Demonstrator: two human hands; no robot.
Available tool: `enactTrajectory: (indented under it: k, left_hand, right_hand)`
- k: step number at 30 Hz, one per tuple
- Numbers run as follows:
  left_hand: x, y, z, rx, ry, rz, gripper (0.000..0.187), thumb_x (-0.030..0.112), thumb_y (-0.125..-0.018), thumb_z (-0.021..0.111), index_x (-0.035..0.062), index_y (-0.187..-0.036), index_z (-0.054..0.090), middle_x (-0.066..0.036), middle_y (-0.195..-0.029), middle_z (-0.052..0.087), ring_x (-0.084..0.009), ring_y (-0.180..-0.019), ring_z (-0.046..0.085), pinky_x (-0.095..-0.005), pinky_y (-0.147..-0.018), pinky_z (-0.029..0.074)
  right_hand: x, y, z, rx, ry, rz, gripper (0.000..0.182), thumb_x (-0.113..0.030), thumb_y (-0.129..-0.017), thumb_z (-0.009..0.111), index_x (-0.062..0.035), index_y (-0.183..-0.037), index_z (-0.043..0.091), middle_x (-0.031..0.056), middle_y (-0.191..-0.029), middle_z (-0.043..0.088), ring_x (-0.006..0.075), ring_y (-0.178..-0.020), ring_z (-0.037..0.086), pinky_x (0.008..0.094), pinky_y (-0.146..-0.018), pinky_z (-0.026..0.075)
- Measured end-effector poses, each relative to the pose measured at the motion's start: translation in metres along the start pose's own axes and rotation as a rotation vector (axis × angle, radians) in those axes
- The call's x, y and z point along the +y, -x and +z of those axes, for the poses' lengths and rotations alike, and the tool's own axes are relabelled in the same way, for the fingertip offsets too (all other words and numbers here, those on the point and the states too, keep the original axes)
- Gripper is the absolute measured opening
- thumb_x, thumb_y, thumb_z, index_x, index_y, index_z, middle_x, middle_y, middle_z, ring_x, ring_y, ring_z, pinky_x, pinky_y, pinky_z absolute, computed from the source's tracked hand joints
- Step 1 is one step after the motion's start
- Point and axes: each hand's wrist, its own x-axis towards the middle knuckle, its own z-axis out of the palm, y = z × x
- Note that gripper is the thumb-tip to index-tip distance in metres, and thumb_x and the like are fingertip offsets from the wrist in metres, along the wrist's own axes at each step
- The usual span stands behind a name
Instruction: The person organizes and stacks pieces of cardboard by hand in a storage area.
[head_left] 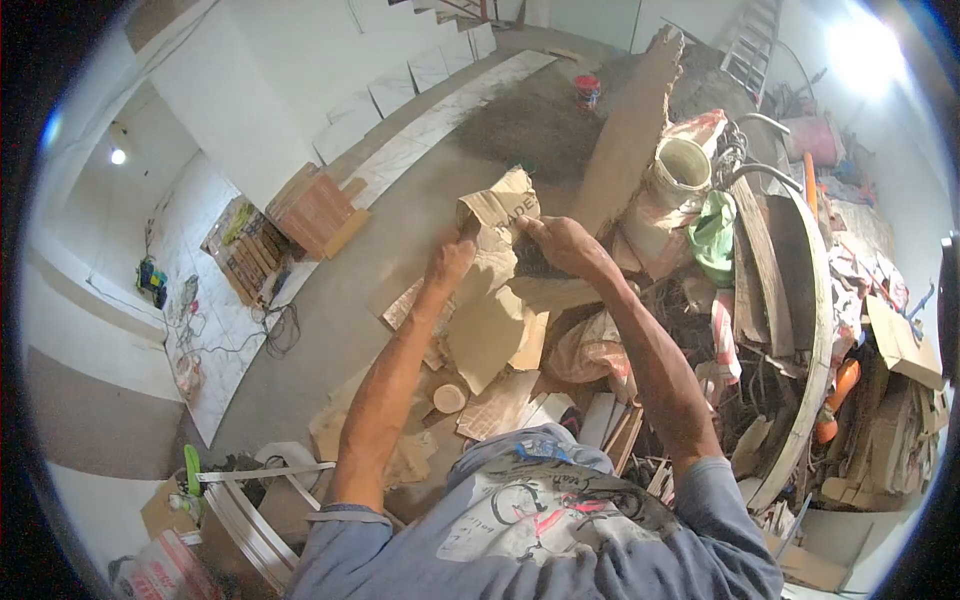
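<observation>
Both arms reach forward over the floor with a crumpled brown cardboard piece (490, 285) between them, printed letters near its top. My left hand (453, 262) is closed on the cardboard's left edge. On the upper right edge, my right hand (562, 245) pinches the same piece near the print. The cardboard hangs down from the hands, creased and torn. Below it lie flat cardboard scraps (497, 402) and a small round tan object (449, 399).
A debris heap at the right holds a bucket (682, 166), a green bag (712, 238) and a curved wooden frame (815, 330). A red pail (587, 91) stands ahead. Stacked boxes (312, 212) are at the left; metal strips (250, 530) lie lower left.
</observation>
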Motion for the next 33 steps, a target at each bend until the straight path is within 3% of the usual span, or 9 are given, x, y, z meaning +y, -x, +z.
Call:
enactTrajectory:
  k: [2, 5, 8, 11, 13, 18, 21, 29, 33]
  left_hand:
    - [0.013, -0.012, -0.008, 0.008, 0.206, -0.156, 0.022, 0.008, -0.082, 0.058, 0.0025, -0.103, 0.060, -0.018, -0.087, 0.063, -0.0346, -0.079, 0.062, -0.0446, -0.065, 0.049]
    - [0.019, -0.021, -0.028, -0.022, 0.530, -0.274, 0.055, 0.051, -0.099, 0.038, -0.0008, -0.104, 0.055, -0.027, -0.087, 0.061, -0.0486, -0.082, 0.057, -0.0444, -0.065, 0.045]
    - [0.016, -0.018, -0.027, -0.058, 0.544, -0.311, 0.054, 0.048, -0.100, 0.037, -0.0022, -0.108, 0.055, -0.023, -0.086, 0.064, -0.0398, -0.078, 0.062, -0.0436, -0.067, 0.046]
    - [0.018, -0.018, -0.026, -0.097, 0.692, -0.419, 0.055, 0.046, -0.101, 0.035, -0.0032, -0.111, 0.055, -0.017, -0.087, 0.067, -0.0286, -0.079, 0.063, -0.0411, -0.071, 0.046]
    - [0.027, -0.019, -0.025, -0.108, 0.777, -0.489, 0.053, 0.045, -0.100, 0.037, -0.0033, -0.110, 0.057, -0.012, -0.090, 0.066, -0.0227, -0.082, 0.062, -0.0377, -0.075, 0.047]
    - [0.033, -0.020, -0.009, -0.118, 1.540, -0.913, 0.046, 0.044, -0.093, 0.048, 0.0029, -0.109, 0.063, -0.006, -0.102, 0.065, -0.0179, -0.092, 0.061, -0.0307, -0.083, 0.048]
    - [0.049, -0.025, -0.045, -0.212, 1.733, -0.947, 0.049, 0.044, -0.091, 0.055, 0.0017, -0.114, 0.062, -0.009, -0.115, 0.059, -0.0193, -0.107, 0.054, -0.0332, -0.097, 0.039]
    - [0.070, -0.055, -0.080, -0.284, 1.260, -0.881, 0.050, 0.044, -0.086, 0.067, 0.0022, -0.113, 0.062, -0.006, -0.103, 0.065, -0.0167, -0.096, 0.058, -0.0299, -0.086, 0.045]
    - [0.068, -0.055, -0.076, -0.112, 1.224, -0.957, 0.050, 0.044, -0.089, 0.065, 0.0007, -0.115, 0.062, -0.006, -0.104, 0.065, -0.0147, -0.096, 0.058, -0.0307, -0.087, 0.043]
  right_hand:
    - [-0.009, 0.005, -0.007, -0.016, 0.070, 0.047, 0.061, -0.053, -0.098, 0.042, 0.0044, -0.104, 0.064, 0.0281, -0.095, 0.065, 0.0388, -0.088, 0.065, 0.0463, -0.078, 0.047]
    - [-0.002, 0.005, -0.003, 0.067, 0.050, -0.050, 0.060, -0.053, -0.097, 0.044, 0.0034, -0.097, 0.066, 0.0275, -0.091, 0.065, 0.0397, -0.085, 0.066, 0.0472, -0.076, 0.047]
    - [0.001, -0.001, -0.004, 0.052, 0.368, -0.294, 0.059, -0.051, -0.097, 0.045, 0.0028, -0.093, 0.067, 0.0268, -0.088, 0.066, 0.0396, -0.084, 0.066, 0.0473, -0.073, 0.049]
    - [-0.019, 0.013, -0.014, 0.054, 0.146, -0.025, 0.053, -0.049, -0.098, 0.044, -0.0022, -0.096, 0.068, 0.0253, -0.089, 0.066, 0.0392, -0.083, 0.067, 0.0478, -0.069, 0.050]
    - [-0.007, 0.005, -0.005, 0.164, 0.176, -0.135, 0.050, -0.049, -0.098, 0.044, -0.0060, -0.097, 0.069, 0.0244, -0.087, 0.067, 0.0404, -0.080, 0.066, 0.0481, -0.067, 0.051]
    - [0.015, -0.008, 0.021, 0.384, 0.204, -0.296, 0.047, -0.050, -0.096, 0.045, -0.0097, -0.097, 0.070, 0.0227, -0.082, 0.067, 0.0406, -0.074, 0.066, 0.0474, -0.066, 0.052]
    - [0.025, -0.009, 0.025, 0.416, 0.287, -0.282, 0.047, -0.051, -0.095, 0.047, -0.0095, -0.097, 0.069, 0.0216, -0.080, 0.067, 0.0394, -0.073, 0.067, 0.0468, -0.065, 0.053]
    - [0.007, 0.002, 0.035, 0.439, 0.367, -0.183, 0.049, -0.048, -0.095, 0.050, -0.0031, -0.080, 0.062, 0.0170, -0.068, 0.064, 0.0359, -0.063, 0.064, 0.0442, -0.058, 0.051]
    - [0.013, 0.010, 0.039, 0.475, 0.301, -0.150, 0.049, -0.049, -0.087, 0.063, -0.0008, -0.098, 0.060, 0.0216, -0.092, 0.064, 0.0361, -0.083, 0.065, 0.0454, -0.072, 0.051]
